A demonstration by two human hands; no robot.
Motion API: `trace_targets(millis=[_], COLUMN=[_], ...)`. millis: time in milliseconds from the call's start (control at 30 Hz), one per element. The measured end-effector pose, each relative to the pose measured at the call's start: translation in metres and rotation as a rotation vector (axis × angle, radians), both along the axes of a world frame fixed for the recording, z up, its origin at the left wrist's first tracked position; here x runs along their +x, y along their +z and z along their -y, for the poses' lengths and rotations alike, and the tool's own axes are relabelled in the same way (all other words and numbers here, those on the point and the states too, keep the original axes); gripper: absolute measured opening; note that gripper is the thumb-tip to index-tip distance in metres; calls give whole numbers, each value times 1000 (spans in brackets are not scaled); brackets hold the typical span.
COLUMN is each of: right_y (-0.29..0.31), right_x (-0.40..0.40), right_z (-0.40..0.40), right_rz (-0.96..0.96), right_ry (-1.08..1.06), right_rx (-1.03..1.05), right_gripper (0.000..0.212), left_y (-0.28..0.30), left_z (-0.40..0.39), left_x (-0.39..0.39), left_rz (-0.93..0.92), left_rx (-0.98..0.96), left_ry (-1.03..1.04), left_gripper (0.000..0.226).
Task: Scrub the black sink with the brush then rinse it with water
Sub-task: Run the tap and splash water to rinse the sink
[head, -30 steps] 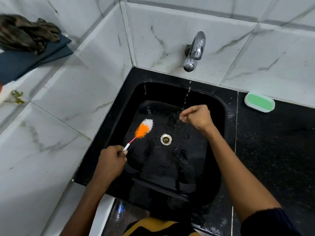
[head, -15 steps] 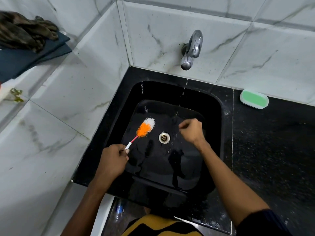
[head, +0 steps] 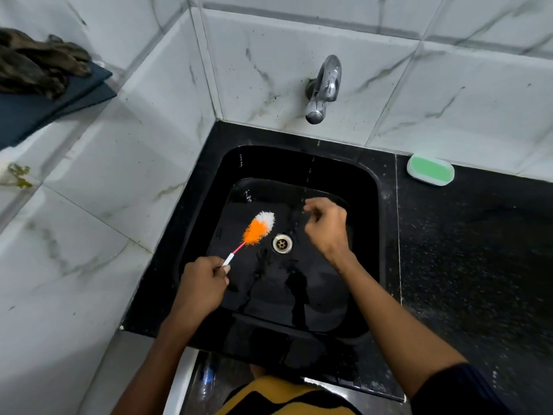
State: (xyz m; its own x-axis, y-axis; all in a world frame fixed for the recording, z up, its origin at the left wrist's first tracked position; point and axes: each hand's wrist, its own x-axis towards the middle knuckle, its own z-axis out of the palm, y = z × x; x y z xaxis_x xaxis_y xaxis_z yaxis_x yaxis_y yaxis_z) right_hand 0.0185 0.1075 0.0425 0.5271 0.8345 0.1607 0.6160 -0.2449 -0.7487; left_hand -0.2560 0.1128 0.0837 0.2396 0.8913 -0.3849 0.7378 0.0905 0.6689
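Note:
The black sink [head: 363, 205] is wet, with a metal drain [head: 282, 242] in its floor. My left hand [head: 201, 287] grips the white end of a brush handle over the sink's left side. The brush [head: 258, 228] has orange and white bristles and points up-right, just left of the drain. My right hand [head: 326, 227] hovers inside the basin to the right of the drain, fingers loosely curled and holding nothing. A chrome tap [head: 321, 91] sticks out of the back wall above the sink, and only a few drops fall below it.
A green soap in a white dish [head: 430, 169] sits on the black counter [head: 478, 250] at the back right. Marble tiles cover the walls and the left ledge. Dark folded cloths [head: 45, 85] lie at the upper left.
My right hand dropped from under the tap stream into the basin, then shifted back and its fingers loosened. The water stream thinned to drops. The brush barely moved.

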Motion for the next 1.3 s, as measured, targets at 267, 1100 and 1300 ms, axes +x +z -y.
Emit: trace_targets(millis=[267,1100,1300], right_y=[-23,26,35], right_x=[-12,30,108], right_z=[2,134,162], right_rz=[-64,-423,-21], right_ry=[101,-350,-476], right_rx=[-620,-211,-420], right_gripper=[21,36,11], left_y=[-2,-45,-61], left_z=[0,104,120], left_x=[2,160,190], left_rz=[33,333,278], left_rx=[-5,49,-11], left_ry=[-7,-462,-544], left_gripper=[25,14,40])
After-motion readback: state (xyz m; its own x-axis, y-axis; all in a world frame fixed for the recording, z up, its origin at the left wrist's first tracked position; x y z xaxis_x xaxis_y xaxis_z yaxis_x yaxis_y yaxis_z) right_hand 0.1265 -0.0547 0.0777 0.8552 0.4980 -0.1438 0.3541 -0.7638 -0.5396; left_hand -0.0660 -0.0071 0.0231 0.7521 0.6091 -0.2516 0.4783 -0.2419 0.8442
